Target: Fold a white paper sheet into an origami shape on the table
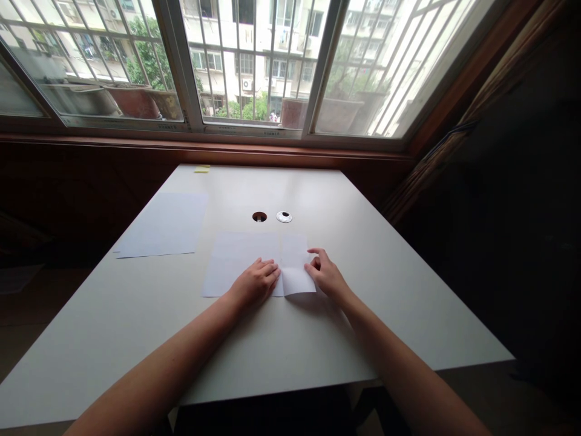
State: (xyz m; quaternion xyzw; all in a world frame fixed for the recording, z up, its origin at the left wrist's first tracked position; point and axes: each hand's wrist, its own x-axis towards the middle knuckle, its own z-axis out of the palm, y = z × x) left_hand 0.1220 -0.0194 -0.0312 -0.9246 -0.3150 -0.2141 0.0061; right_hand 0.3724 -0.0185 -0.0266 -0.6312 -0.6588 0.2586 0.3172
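A white sheet of paper (242,254) lies on the table before me, with a crease running from back to front right of its middle. The part right of that crease curves up a little at the near edge, and a shadow falls under it. My left hand (257,280) rests palm down on the paper just left of the crease, its fingers lying flat. At the right edge of the sheet is my right hand (324,272), with thumb and curled fingers at the paper and the index finger partly stretched out.
Another white sheet (163,224) lies on the white table (399,315) to the left. Beyond my hands are a round cable hole (259,217) and a round silver cover (284,217). Yellow strips (202,169) sit at the far edge, below a barred window (254,66).
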